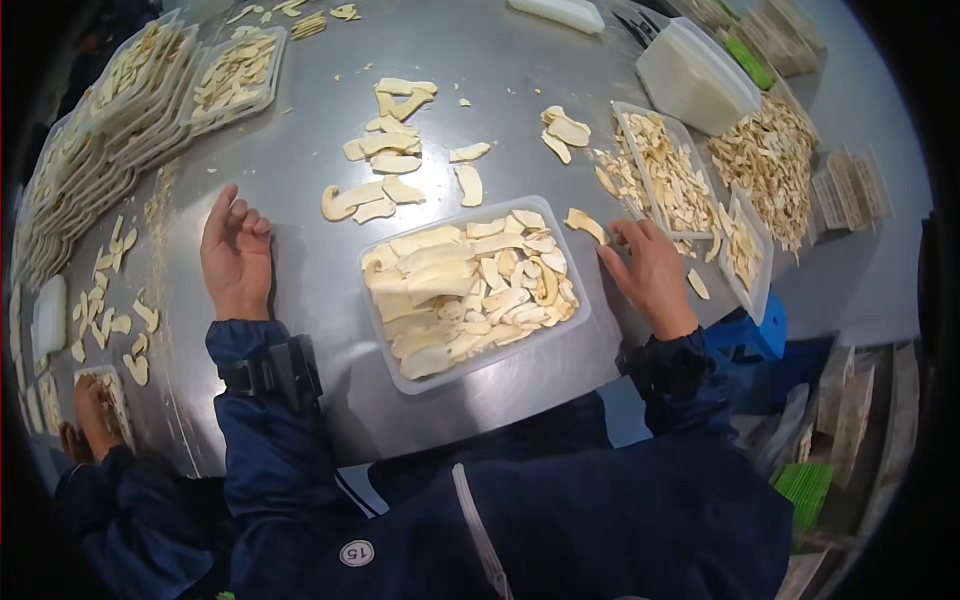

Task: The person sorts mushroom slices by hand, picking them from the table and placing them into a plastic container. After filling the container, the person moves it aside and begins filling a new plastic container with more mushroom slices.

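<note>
In front of me stands a clear plastic tray (408, 385) of pale dried mushroom slices. Broad slices overlap in neat rows on its left; smaller, browner pieces fill the right. Beyond the tray's right rim, my right hand (652, 275) has its thumb and forefinger around the end of a single mushroom slice (585, 225). My left hand (238, 258) rests on the metal table left of the tray, palm turned up, fingers loosely curled and holding nothing. Loose large slices (375, 198) lie in small groups beyond the tray.
Stacked filled trays (120, 130) stand at far left. Right of me are a tilted tray of slices (662, 170), a heap of slices (770, 165) and a stack of empty containers (698, 78). A co-worker's hand (95, 420) is over a small tray at lower left.
</note>
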The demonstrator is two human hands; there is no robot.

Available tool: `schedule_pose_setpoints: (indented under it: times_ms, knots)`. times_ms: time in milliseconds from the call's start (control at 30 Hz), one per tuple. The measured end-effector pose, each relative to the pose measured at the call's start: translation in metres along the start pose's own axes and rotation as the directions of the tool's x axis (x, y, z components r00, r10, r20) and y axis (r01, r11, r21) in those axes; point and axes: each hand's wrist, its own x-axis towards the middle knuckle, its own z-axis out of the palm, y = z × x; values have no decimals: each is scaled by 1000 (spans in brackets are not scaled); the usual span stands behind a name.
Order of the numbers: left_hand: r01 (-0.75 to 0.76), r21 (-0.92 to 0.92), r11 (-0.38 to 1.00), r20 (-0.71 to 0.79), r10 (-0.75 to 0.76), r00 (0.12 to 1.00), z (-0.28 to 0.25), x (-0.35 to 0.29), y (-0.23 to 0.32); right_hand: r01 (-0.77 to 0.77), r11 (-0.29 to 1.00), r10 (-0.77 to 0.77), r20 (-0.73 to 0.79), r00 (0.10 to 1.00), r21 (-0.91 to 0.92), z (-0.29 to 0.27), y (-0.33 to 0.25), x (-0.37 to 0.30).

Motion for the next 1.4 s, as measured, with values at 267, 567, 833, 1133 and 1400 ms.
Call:
schedule_pose_setpoints:
  times_ms: [267, 567, 833, 1133, 1400]
  knots:
    - [9, -9, 1000, 28, -9, 1000, -2, 1, -7, -35, 998, 37, 44, 998, -59, 3, 9, 3]
    - [2, 14, 1000, -9, -2, 1000, 2, -3, -6, -533, 792, 305, 563, 768, 298, -24, 8, 5]
    - [-3, 4, 1000, -8, 3, 1000, 2, -2, -7, 208, 965, -229, 124, 966, 157, -10, 8, 20]
    - [4, 3, 1000, 9, -5, 1000, 1, -2, -6, -70, 996, 43, 358, 933, 62, -28, 14, 9]
    - [11, -12, 1000, 2, -11, 1000, 4, -2, -6, -143, 989, 142, 424, 895, -28, -27, 22, 3]
